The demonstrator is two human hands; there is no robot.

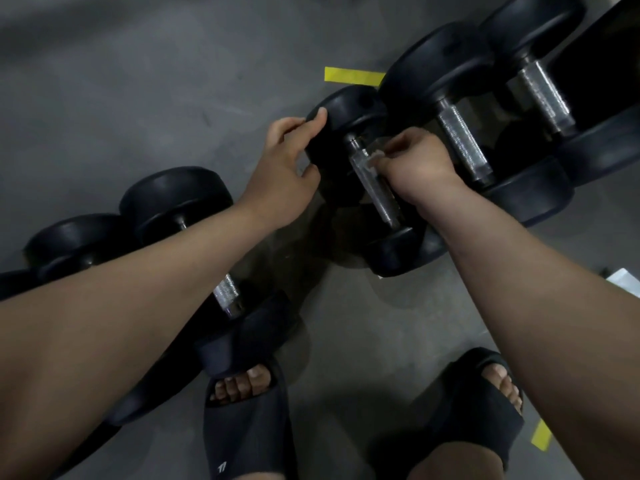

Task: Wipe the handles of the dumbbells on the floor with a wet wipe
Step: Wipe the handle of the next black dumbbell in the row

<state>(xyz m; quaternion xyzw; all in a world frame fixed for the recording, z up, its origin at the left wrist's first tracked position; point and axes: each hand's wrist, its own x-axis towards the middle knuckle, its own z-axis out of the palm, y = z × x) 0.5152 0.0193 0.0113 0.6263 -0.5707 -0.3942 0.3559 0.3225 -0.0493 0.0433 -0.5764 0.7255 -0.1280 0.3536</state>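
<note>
A small black dumbbell lies on the grey floor in the middle of the head view. Its knurled metal handle runs toward me. My left hand grips the rim of its far head, thumb and fingers curled round the edge. My right hand pinches a white wet wipe against the upper part of the handle. Most of the wipe is hidden under my fingers.
Two bigger dumbbells lie close on the right. More dumbbells lie at the left under my left forearm. Yellow tape strips mark the floor. My feet in black slides stand near. A white packet shows at the right edge.
</note>
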